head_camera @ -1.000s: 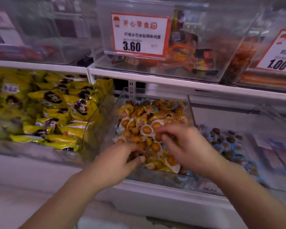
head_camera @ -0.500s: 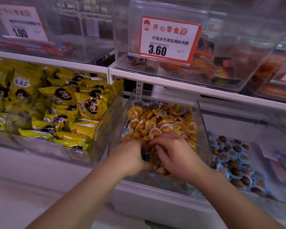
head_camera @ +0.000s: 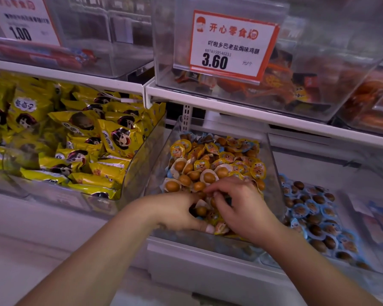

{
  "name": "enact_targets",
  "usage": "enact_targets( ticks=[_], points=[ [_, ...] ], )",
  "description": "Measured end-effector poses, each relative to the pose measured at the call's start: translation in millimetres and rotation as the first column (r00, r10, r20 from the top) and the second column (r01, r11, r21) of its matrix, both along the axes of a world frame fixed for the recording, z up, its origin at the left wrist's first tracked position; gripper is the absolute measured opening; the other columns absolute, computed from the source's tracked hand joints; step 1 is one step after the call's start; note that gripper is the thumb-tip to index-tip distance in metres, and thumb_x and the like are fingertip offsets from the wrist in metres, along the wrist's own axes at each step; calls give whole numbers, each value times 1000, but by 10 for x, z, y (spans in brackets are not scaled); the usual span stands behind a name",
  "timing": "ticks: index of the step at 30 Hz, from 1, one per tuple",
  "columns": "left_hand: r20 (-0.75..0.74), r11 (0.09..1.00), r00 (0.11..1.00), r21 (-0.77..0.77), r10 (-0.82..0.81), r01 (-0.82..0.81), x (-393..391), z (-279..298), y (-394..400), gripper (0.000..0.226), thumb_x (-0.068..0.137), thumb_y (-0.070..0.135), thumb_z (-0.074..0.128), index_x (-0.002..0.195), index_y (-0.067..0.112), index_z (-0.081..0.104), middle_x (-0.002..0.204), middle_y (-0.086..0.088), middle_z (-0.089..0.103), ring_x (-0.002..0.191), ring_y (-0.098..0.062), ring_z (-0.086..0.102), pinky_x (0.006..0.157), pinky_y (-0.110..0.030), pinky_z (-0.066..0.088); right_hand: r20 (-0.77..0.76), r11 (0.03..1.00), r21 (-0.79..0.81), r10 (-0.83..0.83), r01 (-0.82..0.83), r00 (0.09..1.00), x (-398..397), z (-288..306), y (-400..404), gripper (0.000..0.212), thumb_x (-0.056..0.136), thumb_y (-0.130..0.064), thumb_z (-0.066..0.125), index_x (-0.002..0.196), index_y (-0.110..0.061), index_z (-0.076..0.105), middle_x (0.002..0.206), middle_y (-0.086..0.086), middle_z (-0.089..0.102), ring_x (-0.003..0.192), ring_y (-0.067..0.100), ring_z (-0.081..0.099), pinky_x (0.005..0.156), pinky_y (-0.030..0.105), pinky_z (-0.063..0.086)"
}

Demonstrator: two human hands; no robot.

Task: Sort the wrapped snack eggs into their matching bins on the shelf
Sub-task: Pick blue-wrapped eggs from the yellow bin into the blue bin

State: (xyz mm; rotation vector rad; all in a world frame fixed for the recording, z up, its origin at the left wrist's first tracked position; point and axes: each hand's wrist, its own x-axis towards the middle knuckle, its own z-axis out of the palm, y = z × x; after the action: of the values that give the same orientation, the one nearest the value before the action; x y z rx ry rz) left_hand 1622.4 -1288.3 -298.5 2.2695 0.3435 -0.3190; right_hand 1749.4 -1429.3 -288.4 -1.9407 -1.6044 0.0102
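Both your hands are down in the clear plastic middle bin (head_camera: 272, 155), right on the pile of yellow-wrapped brown snack eggs (head_camera: 210, 164). Your left hand (head_camera: 175, 212) has its fingers curled around one small brown egg (head_camera: 201, 210) near the front of the bin. Your right hand (head_camera: 239, 206) is curled too, fingertips dug into the pile, but I honestly can't tell if it's got anything. Blue-wrapped dark eggs (head_camera: 314, 215) sit in the bin just to the right, and yellow foil snack bags (head_camera: 80, 142) fill the bin on the left.
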Motion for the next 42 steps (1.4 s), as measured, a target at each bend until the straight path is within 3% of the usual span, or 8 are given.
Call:
enact_targets(
  ticks=[10, 16, 21, 25, 30, 34, 38, 42],
  points=[
    [183, 950, 935, -129, 304, -284, -15, -4, 20, 21, 80, 15, 78, 98, 19, 69, 93, 5, 72, 87, -9, 68, 80, -26, 54, -158, 996, 58, -58, 68, 986, 12, 30, -6, 24, 92, -8, 59, 99, -23, 76, 91, -16, 69, 88, 0, 61, 70, 10, 45],
    [199, 710, 702, -405, 684, -577, -67, 59, 24, 17, 92, 24, 67, 107, 17, 66, 90, -3, 75, 81, -18, 73, 80, -44, 59, -176, 988, 34, -139, 148, 975, 19, 57, -47, 21, 93, -14, 59, 102, -25, 75, 95, -15, 70, 86, 2, 62, 72, 20, 50],
    [321, 705, 634, -428, 703, -565, -209, 185, -42, 52, 97, 23, 60, 144, 38, 43, 115, 13, 65, 91, -4, 68, 78, -23, 54, -155, 948, -244, 173, -207, 973, -76, 109, -44, 26, 93, -30, 57, 115, -26, 72, 105, -12, 72, 94, 2, 64, 81, 23, 53],
    [456, 746, 592, -454, 664, -487, -466, 348, -126, 24, 98, 21, 59, 107, 41, 67, 89, -3, 74, 65, -13, 64, 45, -23, 43, 33, 905, -366, 244, -216, 969, -230, 43, 11, 36, 98, -45, 46, 118, -26, 69, 98, -1, 71, 91, 16, 59, 78, 41, 50],
    [325, 484, 365, -678, 872, -553, -732, 435, -57, 15, 97, 23, 60, 90, 31, 72, 73, -13, 72, 46, -14, 55, 37, -21, 35, 62, 874, -460, 207, -156, 976, -343, -55, 227, 40, 104, -43, 32, 107, -22, 66, 109, 5, 68, 105, 25, 56, 91, 40, 42],
    [277, 395, 281, -680, 919, -618, -789, 346, -14, 11, 94, 31, 62, 94, 26, 72, 59, -12, 66, 39, -12, 50, 36, -21, 35, -29, 896, -419, 151, -149, 988, -437, -80, 366, 32, 99, -35, 45, 101, -13, 69, 92, 6, 70, 87, 22, 61, 78, 37, 49],
    [205, 359, 312, -724, 928, -589, -838, 321, 20, 19, 97, 38, 57, 98, 26, 72, 62, -13, 66, 37, -17, 45, 39, -19, 27, -216, 869, -457, 100, -191, 971, -342, -38, 412, 25, 95, -34, 59, 116, -26, 71, 85, -6, 68, 76, 6, 61, 66, 21, 50],
    [122, 329, 446, -844, 887, -424, -849, 361, -6, 29, 100, 33, 49, 106, 16, 72, 77, -21, 68, 45, -22, 52, 39, -22, 34, -273, 844, -502, 55, -191, 961, -277, -51, 438, 22, 89, -34, 67, 110, -30, 64, 96, -4, 67, 86, 12, 64, 79, 36, 56]
  ],
)
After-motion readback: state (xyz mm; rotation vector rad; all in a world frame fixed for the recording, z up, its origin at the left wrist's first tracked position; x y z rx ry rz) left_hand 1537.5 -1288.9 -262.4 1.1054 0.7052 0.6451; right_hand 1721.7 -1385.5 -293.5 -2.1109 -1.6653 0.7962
